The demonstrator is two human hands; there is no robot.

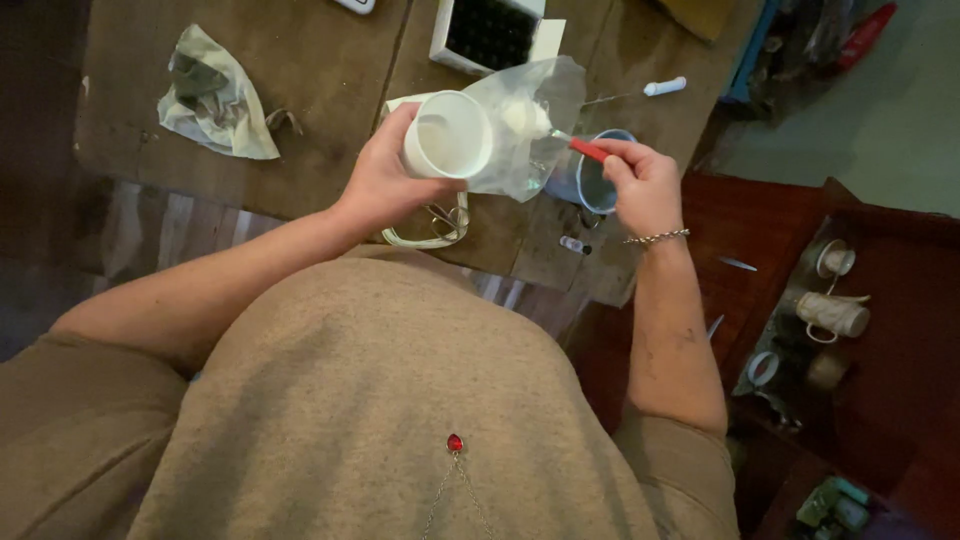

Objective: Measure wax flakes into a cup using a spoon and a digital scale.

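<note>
My left hand [385, 180] was clenched around a white cup [447, 135], tipped on its side so its mouth faced me, held above the near edge of the bench [320, 60]. A clear plastic bag [525, 120] hung against the cup's rim, and I could not tell whether my left fingers also pinched it or it only leaned there. My right hand [640, 185] gripped a red-handled tool [590, 150], its tip pushed into the bag where a white lump [527, 118] sat. Just beneath, on the bench, stood a pale blue cup [597, 175], and a small vial [574, 244] lay near the edge.

The risk, as I judged it, lay in that tilt: whatever was in the white cup could slide out past the bag onto the bench or my shirt. The thin bag could also slip off the rim if the tool dragged it, or tear at the tip.
</note>
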